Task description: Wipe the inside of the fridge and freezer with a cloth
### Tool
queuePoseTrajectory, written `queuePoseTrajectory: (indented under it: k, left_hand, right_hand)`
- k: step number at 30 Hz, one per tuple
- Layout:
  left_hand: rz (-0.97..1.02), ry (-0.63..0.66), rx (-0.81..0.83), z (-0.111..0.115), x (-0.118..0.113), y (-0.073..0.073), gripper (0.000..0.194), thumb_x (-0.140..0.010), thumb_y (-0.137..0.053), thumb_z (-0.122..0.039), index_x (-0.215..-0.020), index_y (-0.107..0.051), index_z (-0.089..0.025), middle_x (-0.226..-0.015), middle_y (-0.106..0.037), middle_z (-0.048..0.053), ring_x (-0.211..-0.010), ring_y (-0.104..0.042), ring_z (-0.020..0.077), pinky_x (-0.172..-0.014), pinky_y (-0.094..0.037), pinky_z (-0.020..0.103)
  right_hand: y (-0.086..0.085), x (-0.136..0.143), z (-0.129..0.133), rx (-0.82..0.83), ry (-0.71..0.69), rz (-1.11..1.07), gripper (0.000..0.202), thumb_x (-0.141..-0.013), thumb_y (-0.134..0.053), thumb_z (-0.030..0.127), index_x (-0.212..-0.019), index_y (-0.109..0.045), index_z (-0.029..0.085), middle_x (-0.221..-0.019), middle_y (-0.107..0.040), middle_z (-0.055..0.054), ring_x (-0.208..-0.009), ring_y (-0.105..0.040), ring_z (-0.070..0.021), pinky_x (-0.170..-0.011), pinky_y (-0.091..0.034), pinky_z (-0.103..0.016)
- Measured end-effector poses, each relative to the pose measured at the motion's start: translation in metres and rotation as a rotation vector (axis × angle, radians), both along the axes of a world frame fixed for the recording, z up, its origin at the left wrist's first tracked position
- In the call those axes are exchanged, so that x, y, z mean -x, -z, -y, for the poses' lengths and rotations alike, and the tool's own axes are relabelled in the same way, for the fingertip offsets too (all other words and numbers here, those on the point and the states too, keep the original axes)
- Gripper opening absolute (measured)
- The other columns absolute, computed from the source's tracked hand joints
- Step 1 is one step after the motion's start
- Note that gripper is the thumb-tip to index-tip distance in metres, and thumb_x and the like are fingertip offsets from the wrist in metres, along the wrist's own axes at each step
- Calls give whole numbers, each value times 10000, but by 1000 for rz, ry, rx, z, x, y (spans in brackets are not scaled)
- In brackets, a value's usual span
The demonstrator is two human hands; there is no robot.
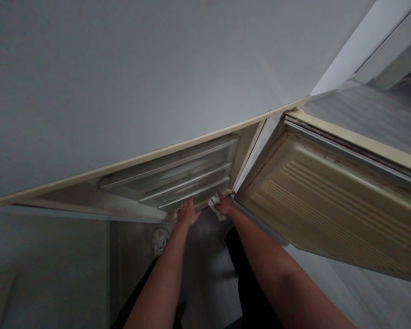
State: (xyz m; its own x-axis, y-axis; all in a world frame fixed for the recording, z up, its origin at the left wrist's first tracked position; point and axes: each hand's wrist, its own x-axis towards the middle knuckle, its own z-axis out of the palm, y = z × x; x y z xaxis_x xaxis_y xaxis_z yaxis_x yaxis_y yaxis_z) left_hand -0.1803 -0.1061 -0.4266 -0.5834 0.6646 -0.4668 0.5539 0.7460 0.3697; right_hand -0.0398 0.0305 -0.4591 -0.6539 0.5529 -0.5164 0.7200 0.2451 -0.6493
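My left hand (187,213) lies with fingers spread on the lower front edge of an open refrigerator compartment (250,132). A crumpled white cloth or tissue (216,208) is in my right hand (224,204), at the compartment's bottom edge near the hinge-side corner. Inside the compartment, several clear drawer fronts or shelves (188,171) are stacked, with pale streaks on them. To the right, the refrigerator door (329,196) stands wide open. Its inner panel is yellowed and ribbed, and dark stains run along its seal.
The smooth grey-white front (150,77) of the appliance rises above the opening. My feet, one in a white shoe (160,240), stand on the grey wood-look floor (205,269). A pale wall or panel (48,260) is at the left. More floor and a doorway show at the upper right.
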Motion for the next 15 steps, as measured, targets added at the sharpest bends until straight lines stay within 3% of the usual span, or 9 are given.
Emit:
queuePoseTrajectory:
  k: [4,8,12,15]
  left_hand:
    - [221,32,-93,-14,3,-5,500,-920,-594,-435,-1336,-564,-159,-1369,-652,162,-1357,-548,309,-1086,-462,396]
    - [409,125,-261,-20,-18,-36,376,-920,-597,-412,-1227,-636,-198,-1172,-752,45,-1087,-694,194,-932,-534,280]
    - [320,60,-360,6,-36,-73,286,-903,-599,-337,-1149,-619,-192,-1088,-747,54,-993,-696,205,-894,-540,323]
    - [235,-4,-364,39,-41,-90,302,-887,-604,-281,-1181,-580,-211,-1103,-739,53,-988,-698,202,-886,-538,318]
  right_hand:
    - [-19,-9,-7,34,-57,-29,542,-887,-679,219,-1398,-552,92,-1381,-640,-158,-1255,-616,-248,-1059,-476,-318]
    - [-52,-21,-7,90,-165,-206,401,-904,-646,202,-1286,-589,94,-1217,-704,-119,-1047,-663,-195,-921,-508,-279]
    - [-87,-35,13,92,-218,-360,416,-871,-677,222,-1263,-597,104,-1132,-714,-82,-934,-645,-164,-873,-507,-273]
    - [-110,-44,38,80,-283,-419,290,-937,-605,269,-1196,-664,155,-1114,-733,-55,-960,-659,-167,-890,-503,-274]
